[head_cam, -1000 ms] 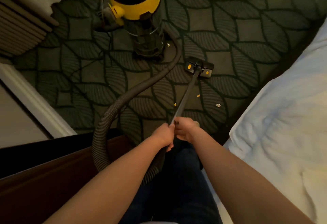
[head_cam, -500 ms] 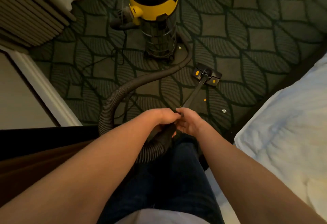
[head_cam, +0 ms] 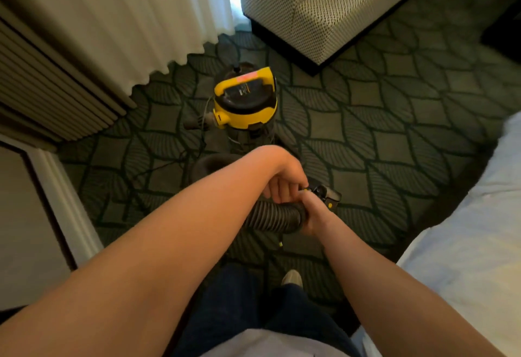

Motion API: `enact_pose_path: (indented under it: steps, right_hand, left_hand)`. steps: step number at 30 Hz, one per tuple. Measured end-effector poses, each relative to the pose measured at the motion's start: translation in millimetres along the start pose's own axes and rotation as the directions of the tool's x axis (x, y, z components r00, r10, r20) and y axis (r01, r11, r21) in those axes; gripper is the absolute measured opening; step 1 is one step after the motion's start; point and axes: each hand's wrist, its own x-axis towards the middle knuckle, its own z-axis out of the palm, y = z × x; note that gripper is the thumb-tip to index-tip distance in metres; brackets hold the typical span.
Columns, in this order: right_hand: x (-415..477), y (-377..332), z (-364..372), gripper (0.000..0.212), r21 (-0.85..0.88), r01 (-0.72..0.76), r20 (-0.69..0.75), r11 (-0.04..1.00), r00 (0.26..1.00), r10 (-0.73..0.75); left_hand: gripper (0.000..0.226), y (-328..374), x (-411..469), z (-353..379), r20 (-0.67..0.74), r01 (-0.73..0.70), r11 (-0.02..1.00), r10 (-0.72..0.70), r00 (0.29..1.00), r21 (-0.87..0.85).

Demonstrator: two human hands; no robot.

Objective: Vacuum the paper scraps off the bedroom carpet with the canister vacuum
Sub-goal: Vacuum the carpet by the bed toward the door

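The yellow and black canister vacuum (head_cam: 244,103) stands on the leaf-patterned carpet (head_cam: 380,136), just beyond my hands. My left hand (head_cam: 284,180) grips the vacuum wand near its upper end. My right hand (head_cam: 311,213) holds the end of the ribbed grey hose (head_cam: 272,217) where it joins the wand. The black floor head (head_cam: 328,197) with yellow dots shows just past my right hand; the wand itself is hidden behind my hands. One small yellow paper scrap (head_cam: 280,244) lies on the carpet below the hose.
A patterned armchair (head_cam: 324,10) stands at the back. White curtains (head_cam: 135,27) hang at the back left, with a white baseboard (head_cam: 64,204) along the left. The white bed (head_cam: 468,244) fills the right side. My shoe (head_cam: 291,277) is on the carpet near the scrap.
The view has tilted up, bringing the armchair and curtains in. My hands have drawn the wand and floor head closer to me, and the wand is now hidden behind them.
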Motion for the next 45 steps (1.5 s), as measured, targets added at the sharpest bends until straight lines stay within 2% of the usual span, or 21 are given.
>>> enact_pose_path:
  steps: [3, 6, 8, 13, 15, 17, 19, 21, 24, 27, 29, 30, 31, 32, 34, 35, 37, 39, 41, 45]
  right_hand:
    - [-15.5, -36.1, 17.6, 0.043, 0.083, 0.015, -0.005, 0.996, 1.0, -0.014]
    - [2.8, -58.9, 44.2, 0.046, 0.14, -0.001, -0.059, 0.99, 0.998, 0.01]
    - [14.7, -75.2, 68.4, 0.047, 0.144, -0.022, -0.083, 0.989, 0.996, 0.035]
    - [36.5, -106.6, 130.8, 0.01, 0.204, -0.07, -0.134, 0.976, 0.986, 0.099]
    - [43.3, -114.1, 150.2, 0.007, 0.193, -0.112, -0.121, 0.975, 0.983, 0.136]
    - [46.8, -119.5, 165.2, 0.012, 0.162, -0.159, -0.097, 0.974, 0.979, 0.176]
    - [52.0, -121.1, 174.1, 0.015, 0.119, -0.217, -0.077, 0.969, 0.971, 0.227]
    - [57.2, -122.7, 178.7, 0.016, 0.096, -0.238, -0.071, 0.966, 0.967, 0.245]
    - [72.6, -126.9, 181.2, 0.021, 0.008, -0.223, -0.077, 0.975, 0.972, 0.223]
    - [77.8, -139.6, 183.8, 0.028, -0.159, -0.235, -0.036, 0.959, 0.972, 0.233]
    - [87.5, -154.0, 182.8, 0.025, -0.406, -0.217, -0.06, 0.888, 0.976, 0.211]
    - [94.2, -164.4, 181.1, 0.032, -0.531, -0.196, -0.094, 0.825, 0.981, 0.172]
    - [102.0, -175.5, 179.8, 0.039, -0.619, -0.168, -0.123, 0.767, 0.985, 0.117]
    - [108.9, -190.9, 179.9, 0.036, -0.667, -0.12, -0.128, 0.735, 0.991, 0.046]
    - [126.9, -226.2, 182.7, 0.02, -0.732, 0.024, -0.098, 0.681, 0.985, -0.141]
    - [137.3, -246.2, 186.3, 0.022, -0.763, 0.103, -0.06, 0.639, 0.972, -0.228]
    - [153.2, -282.5, 197.2, 0.043, -0.822, 0.205, 0.018, 0.532, 0.942, -0.336]
    - [165.2, -314.4, 209.7, 0.055, -0.879, 0.272, 0.109, 0.392, 0.914, -0.39]
    - [177.7, -333.8, 219.2, 0.056, -0.912, 0.328, 0.212, 0.246, 0.89, -0.404]
    - [212.7, -352.0, 227.2, 0.063, -0.905, 0.414, 0.417, -0.099, 0.814, -0.404]
  left_hand:
    - [0.046, 8.2, -4.4, -41.3, -0.16, -0.094, 0.994, 0.085, 0.983, -0.054]
    - [0.043, -0.9, 1.9, -84.4, -0.376, -0.199, 0.979, 0.166, 0.912, -0.05]
    - [0.04, -15.4, 10.0, -116.0, -0.436, -0.221, 0.975, 0.184, 0.881, -0.033]
    - [0.041, -62.2, 27.8, -186.5, -0.491, -0.22, 0.975, 0.176, 0.853, -0.033]
    - [0.042, -78.9, 34.6, -199.3, -0.388, -0.159, 0.987, 0.142, 0.911, -0.01]
    - [0.037, -91.8, 42.6, -202.7, -0.19, -0.073, 0.997, 0.076, 0.979, 0.022]
    - [0.035, -101.8, 48.0, -204.7, -0.056, -0.017, 0.993, 0.024, 0.998, 0.116]
    - [0.035, -110.1, 53.6, -210.8, 0.023, 0.015, 0.989, -0.018, 1.0, 0.144]
    - [0.029, -121.4, 61.1, -229.2, 0.251, 0.106, 0.994, -0.11, 0.962, 0.031]
    - [0.043, -124.6, 71.4, -242.7, 0.327, 0.141, 0.979, -0.183, 0.927, 0.148]
    - [0.054, -121.5, 79.2, -246.3, 0.328, 0.156, 0.961, -0.226, 0.917, 0.228]
    - [0.057, -119.8, 85.4, -248.1, 0.327, 0.175, 0.954, -0.25, 0.911, 0.243]
    - [0.058, -118.8, 90.4, -249.0, 0.331, 0.2, 0.948, -0.277, 0.902, 0.247]
    - [0.059, -116.1, 93.1, -252.0, 0.336, 0.219, 0.946, -0.293, 0.895, 0.24]
    - [0.058, -109.7, 98.5, -259.5, 0.341, 0.231, 0.947, -0.298, 0.891, 0.225]
    - [0.058, -104.6, 100.7, -265.3, 0.341, 0.223, 0.948, -0.292, 0.894, 0.226]
    - [0.053, -94.0, 103.8, -276.7, 0.353, 0.205, 0.945, -0.288, 0.89, 0.253]
    - [0.043, -82.7, 109.0, -288.0, 0.386, 0.209, 0.931, -0.318, 0.866, 0.299]
    - [0.034, -76.7, 117.8, -296.9, 0.396, 0.205, 0.911, -0.348, 0.85, 0.358]
    - [0.032, -77.0, 143.9, -305.9, 0.403, 0.233, 0.898, -0.384, 0.831, 0.374]
